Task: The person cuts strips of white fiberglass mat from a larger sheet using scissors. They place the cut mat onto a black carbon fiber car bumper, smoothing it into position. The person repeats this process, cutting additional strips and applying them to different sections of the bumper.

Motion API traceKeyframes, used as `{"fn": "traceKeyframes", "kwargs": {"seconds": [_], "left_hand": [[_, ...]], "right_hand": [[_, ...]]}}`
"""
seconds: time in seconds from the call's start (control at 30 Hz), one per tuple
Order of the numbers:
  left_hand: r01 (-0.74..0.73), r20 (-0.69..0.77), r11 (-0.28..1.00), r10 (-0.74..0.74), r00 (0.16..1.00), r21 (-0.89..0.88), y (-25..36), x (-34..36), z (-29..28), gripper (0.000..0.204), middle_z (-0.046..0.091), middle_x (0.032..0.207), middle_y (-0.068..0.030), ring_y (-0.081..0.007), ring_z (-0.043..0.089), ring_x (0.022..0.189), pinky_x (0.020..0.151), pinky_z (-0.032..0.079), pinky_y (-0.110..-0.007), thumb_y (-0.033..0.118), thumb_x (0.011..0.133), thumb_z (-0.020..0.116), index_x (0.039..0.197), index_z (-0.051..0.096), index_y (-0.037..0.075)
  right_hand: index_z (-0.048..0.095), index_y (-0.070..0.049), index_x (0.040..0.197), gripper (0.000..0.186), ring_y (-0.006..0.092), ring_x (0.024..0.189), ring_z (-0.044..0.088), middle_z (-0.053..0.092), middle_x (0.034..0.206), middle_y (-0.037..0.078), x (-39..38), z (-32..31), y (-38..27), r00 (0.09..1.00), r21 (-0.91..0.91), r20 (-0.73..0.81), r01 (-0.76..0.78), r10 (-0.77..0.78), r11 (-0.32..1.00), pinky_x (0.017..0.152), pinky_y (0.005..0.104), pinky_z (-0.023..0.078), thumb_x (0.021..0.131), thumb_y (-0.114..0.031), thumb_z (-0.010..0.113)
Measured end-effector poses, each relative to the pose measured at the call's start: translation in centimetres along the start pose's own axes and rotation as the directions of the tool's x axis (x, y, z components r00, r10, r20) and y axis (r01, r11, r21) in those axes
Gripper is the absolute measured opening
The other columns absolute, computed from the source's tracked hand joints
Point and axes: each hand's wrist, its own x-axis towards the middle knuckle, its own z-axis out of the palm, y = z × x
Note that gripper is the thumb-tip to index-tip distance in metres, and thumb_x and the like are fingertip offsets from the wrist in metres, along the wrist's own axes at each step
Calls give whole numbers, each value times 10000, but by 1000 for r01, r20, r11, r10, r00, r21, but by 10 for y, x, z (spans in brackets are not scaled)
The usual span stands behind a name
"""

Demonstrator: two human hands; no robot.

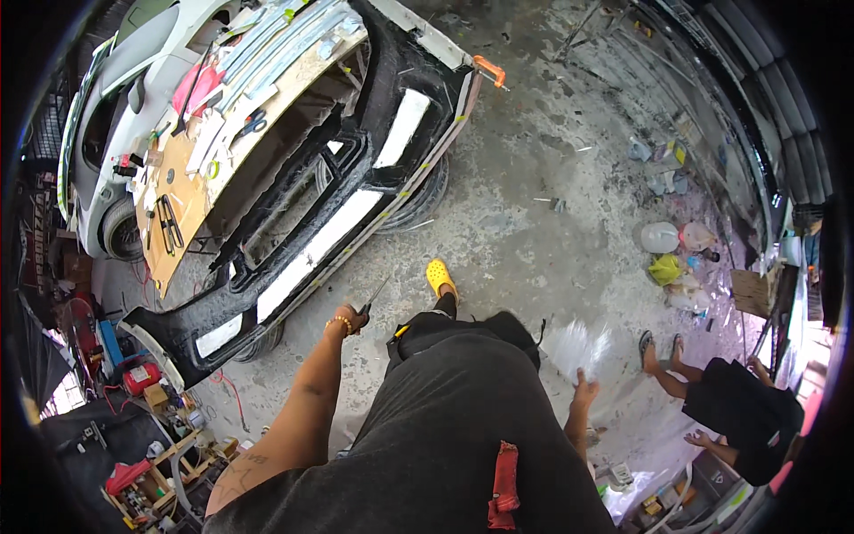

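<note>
My left hand (349,322), with a beaded bracelet at the wrist, is closed round a thin pointed blade tool (378,289) with a dark handle; whether it is a knife or scissors I cannot tell. My right hand (584,390) is closed on the lower edge of a whitish, see-through sheet (578,349) that looks fibrous. Ahead to the left lies a large black car bumper (360,182) with white rectangular patches (307,256) along it. The left hand is near the bumper's close edge but apart from it. An orange clamp (490,73) grips its far corner.
Behind the bumper stands a board table (182,191) with scissors (253,123), strips and tools. A white car (105,191) is beyond. Jugs and bags (660,237) lie on the floor at right, where another person (743,409) stands. A red compressor (140,378) sits at lower left.
</note>
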Motion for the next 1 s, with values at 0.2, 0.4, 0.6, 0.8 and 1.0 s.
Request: {"fn": "traceKeyframes", "kwargs": {"seconds": [0.2, 0.4, 0.6, 0.8, 1.0], "left_hand": [[-91, -94, 995, 87, 992, -48, 19, -50, 47, 457, 653, 571, -78, -149, 639, 501, 523, 513, -308, 408, 848, 642, 641, 680, 2], [-321, -54, 946, 318, 947, -52, 55, -100, 82, 338, 668, 618, -78, -141, 652, 556, 590, 515, -312, 338, 875, 612, 799, 700, 20], [-377, -140, 911, 357, 924, -167, 32, -118, 122, 345, 673, 614, -86, -156, 665, 525, 551, 530, -295, 321, 886, 616, 863, 702, -13], [-194, -122, 981, 189, 974, -25, -22, -120, 155, 427, 675, 607, -97, -172, 666, 544, 607, 537, -328, 407, 871, 621, 751, 709, 7], [-48, -205, 950, -17, 979, -310, -68, -133, 188, 434, 677, 606, -88, -180, 660, 531, 572, 534, -337, 400, 854, 650, 690, 694, 0]], "right_hand": [[446, 9, 1314, 665, 227, 930, 604, 594, 1134, 130, -20, -34, 68, 998, -39, 25, -57, 58, 998, 657, 327, 518, 772, -179, 782], [474, 16, 1247, 602, 205, 854, 604, 597, 1079, 104, -32, -72, 127, 993, 54, 118, -22, 16, 998, 633, 289, 494, 768, -174, 788], [473, 6, 1240, 600, 189, 891, 597, 601, 1078, 88, -34, -95, 174, 993, 41, 79, -88, 84, 995, 676, 302, 493, 757, -154, 792], [485, -17, 1239, 590, 183, 870, 603, 605, 1075, 79, -30, -97, 167, 983, 30, 178, -60, 53, 998, 644, 298, 499, 756, -159, 793], [544, -32, 1174, 501, 168, 797, 610, 622, 1042, 72, 13, -98, 159, 945, -26, 310, 116, -102, 993, 566, 289, 496, 755, -156, 787]]}}
